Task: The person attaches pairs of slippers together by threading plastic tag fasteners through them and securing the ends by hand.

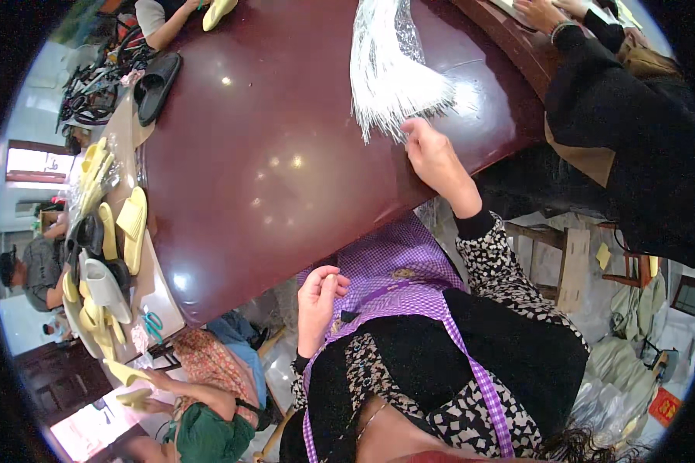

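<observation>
A thick bundle of thin white strands, like twist ties (pixel 394 73), lies partly in clear plastic on the dark red table (pixel 270 147). Its loose ends fan out toward me. At those ends is my right hand (pixel 438 158), fingers curled and thumb side against the strand tips; whether a strand is pinched between them is hidden. My left hand (pixel 320 301) hovers just off the near table edge, in front of my purple checked apron (pixel 401 262). Its fingers are folded in with the thumb against them, and nothing shows in them.
Yellow slippers (pixel 133 231), a grey slipper (pixel 108 289) and teal-handled scissors (pixel 153 327) lie on a side table at left. A black slipper (pixel 157 89) sits on the table's left edge. Co-workers sit around; a dark sleeve (pixel 594 100) is close at right, a wooden stool (pixel 571 266) below.
</observation>
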`<state>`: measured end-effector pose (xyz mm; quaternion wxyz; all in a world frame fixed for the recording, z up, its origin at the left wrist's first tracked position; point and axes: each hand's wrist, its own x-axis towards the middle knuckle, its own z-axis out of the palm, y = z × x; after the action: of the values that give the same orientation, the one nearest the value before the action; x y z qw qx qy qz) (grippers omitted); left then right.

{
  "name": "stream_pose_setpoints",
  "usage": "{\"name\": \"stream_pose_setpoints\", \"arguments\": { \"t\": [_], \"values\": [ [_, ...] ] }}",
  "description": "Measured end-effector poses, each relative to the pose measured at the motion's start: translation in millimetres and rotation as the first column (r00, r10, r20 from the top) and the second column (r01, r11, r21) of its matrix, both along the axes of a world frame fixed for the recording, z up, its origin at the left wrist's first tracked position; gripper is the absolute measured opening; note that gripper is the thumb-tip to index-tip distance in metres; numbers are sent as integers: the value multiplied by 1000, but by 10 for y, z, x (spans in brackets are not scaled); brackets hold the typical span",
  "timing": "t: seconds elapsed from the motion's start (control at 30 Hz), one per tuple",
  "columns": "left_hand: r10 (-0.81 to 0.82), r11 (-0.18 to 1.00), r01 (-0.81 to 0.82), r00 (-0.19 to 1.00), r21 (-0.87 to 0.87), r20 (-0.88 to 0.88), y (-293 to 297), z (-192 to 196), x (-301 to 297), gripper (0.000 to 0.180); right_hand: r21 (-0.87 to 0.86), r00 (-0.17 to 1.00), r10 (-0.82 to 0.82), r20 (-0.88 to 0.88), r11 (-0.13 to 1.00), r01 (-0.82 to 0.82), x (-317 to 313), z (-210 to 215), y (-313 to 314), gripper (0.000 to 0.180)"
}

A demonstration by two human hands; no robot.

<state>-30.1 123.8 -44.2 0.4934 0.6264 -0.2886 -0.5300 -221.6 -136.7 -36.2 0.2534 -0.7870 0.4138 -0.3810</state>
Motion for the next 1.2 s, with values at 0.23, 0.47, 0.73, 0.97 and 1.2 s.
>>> {"name": "stream_pose_setpoints", "arguments": {
  "t": [0.23,0.47,0.73,0.97,1.2],
  "values": [
    [-60,997,60,998,-43,22,-204,69,11,17,534,924,214,317,765,-360,65,98,441,16],
    [-220,974,218,975,-63,-33,-654,148,-214,19,642,800,94,592,545,-539,228,-10,629,17],
    [-87,996,71,895,-53,-438,-928,40,-407,18,645,804,66,590,561,-519,383,32,712,16],
    [22,995,-62,909,-84,-416,-962,5,-450,14,700,819,4,574,517,-493,405,133,733,15],
    [67,985,-132,881,-108,-469,-910,3,-421,11,582,808,119,577,635,-508,438,-33,700,17]
  ]
}}
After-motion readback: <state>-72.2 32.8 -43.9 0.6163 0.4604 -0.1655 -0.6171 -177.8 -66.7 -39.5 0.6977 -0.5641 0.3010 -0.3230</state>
